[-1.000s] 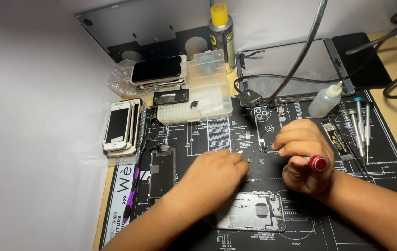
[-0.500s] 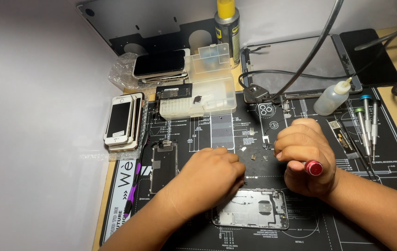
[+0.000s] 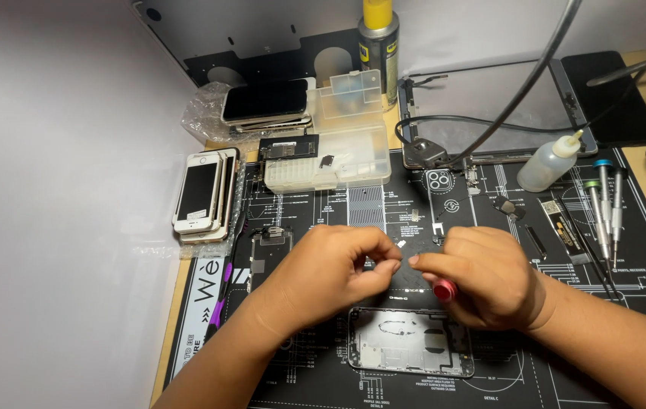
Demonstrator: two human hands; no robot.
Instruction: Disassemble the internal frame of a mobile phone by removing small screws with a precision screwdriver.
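At centre frame we are pinching a tiny part, too small to identify, between left hand [image 3: 330,265] fingertips, while our right hand [image 3: 482,276] is gripping a red-capped screwdriver [image 3: 444,290] above the opened phone frame [image 3: 411,342] on the black worktop mat [image 3: 323,208]; seating it looks fiddly.

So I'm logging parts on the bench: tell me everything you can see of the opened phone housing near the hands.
The phone housing lies flat on the black printed work mat, open side up, long side across. Its frame looks like silvery metal, holding pale plates and dark cutouts. It sits just below both hands, apparently touched by neither.
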